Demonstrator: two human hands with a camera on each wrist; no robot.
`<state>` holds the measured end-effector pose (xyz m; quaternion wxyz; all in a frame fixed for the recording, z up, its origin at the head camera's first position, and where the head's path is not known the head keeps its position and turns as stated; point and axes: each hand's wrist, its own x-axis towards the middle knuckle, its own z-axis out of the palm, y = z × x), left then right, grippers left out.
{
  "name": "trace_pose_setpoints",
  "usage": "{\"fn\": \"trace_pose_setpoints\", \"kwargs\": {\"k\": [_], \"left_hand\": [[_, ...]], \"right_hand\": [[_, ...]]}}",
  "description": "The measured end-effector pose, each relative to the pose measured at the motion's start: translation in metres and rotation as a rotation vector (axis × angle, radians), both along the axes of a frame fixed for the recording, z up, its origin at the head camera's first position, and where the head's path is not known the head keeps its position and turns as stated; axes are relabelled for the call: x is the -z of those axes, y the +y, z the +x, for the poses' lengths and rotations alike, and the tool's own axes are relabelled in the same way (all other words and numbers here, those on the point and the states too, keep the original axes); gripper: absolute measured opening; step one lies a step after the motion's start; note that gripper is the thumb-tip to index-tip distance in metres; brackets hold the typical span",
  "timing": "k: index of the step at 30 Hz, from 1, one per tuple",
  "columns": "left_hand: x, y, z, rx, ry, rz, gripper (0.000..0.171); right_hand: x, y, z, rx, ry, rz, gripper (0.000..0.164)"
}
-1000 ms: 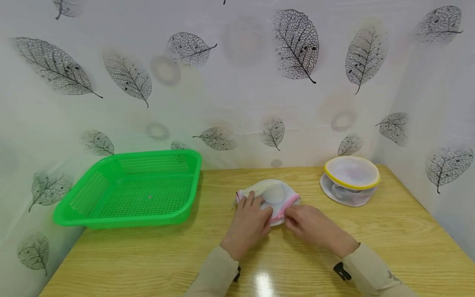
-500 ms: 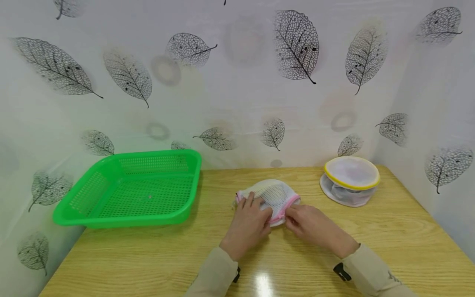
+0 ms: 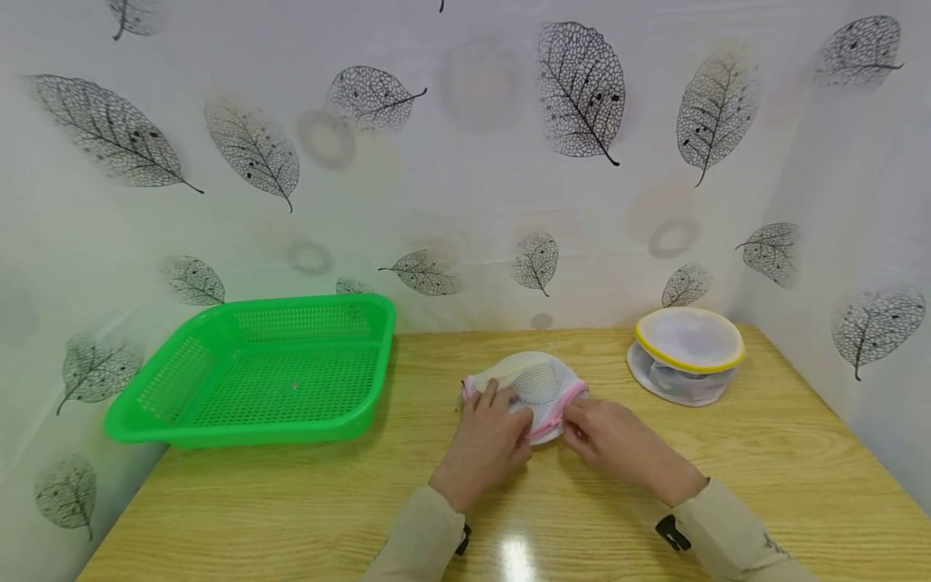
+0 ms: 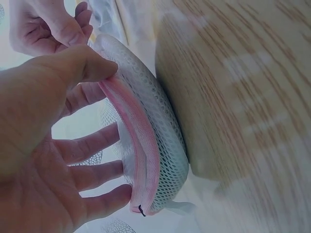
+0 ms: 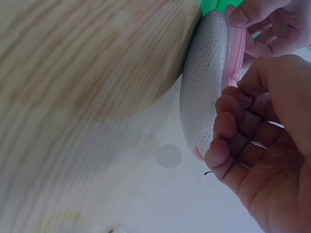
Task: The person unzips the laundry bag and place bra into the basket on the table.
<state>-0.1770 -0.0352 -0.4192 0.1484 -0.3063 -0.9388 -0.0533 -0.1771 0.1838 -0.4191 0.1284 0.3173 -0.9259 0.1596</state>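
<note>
A white mesh laundry bag (image 3: 540, 378) with a rounded body and a pink zipper band lies on the wooden table, mid-view. My left hand (image 3: 486, 440) holds it from the left, fingers spread over the mesh; in the left wrist view the thumb presses the edge of the pink zipper (image 4: 141, 145). At the right end of the band, my right hand (image 3: 618, 444) pinches the zipper between thumb and forefinger. The pinched part is hidden by the fingertips. In the right wrist view the other fingers (image 5: 226, 125) curl beside the mesh.
A green plastic basket (image 3: 349, 432) with perforated walls stands at the back left. Near the back right corner sits another white mesh bag (image 3: 691, 339) with a yellow rim. A leaf-printed curtain (image 3: 465, 202) hangs behind the wooden table (image 3: 305, 501).
My right hand has slid slightly to the right along the pink zipper. My left hand stays in place on the bag.
</note>
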Motion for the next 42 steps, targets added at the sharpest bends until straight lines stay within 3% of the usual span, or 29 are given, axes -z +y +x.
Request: {"fn": "trace_pose_setpoints", "kwargs": {"k": [9,42], "left_hand": [[0.0008,-0.0004,0.0008,0.004,0.022,0.007,0.014],[-0.0022,0.0005,0.0007,-0.009,-0.025,-0.001,0.014]], "right_hand": [[-0.0005,0.0013,0.0007,0.024,0.008,-0.01,0.026],[-0.0022,-0.0019,0.0021,0.082,0.04,0.012,0.03]]}}
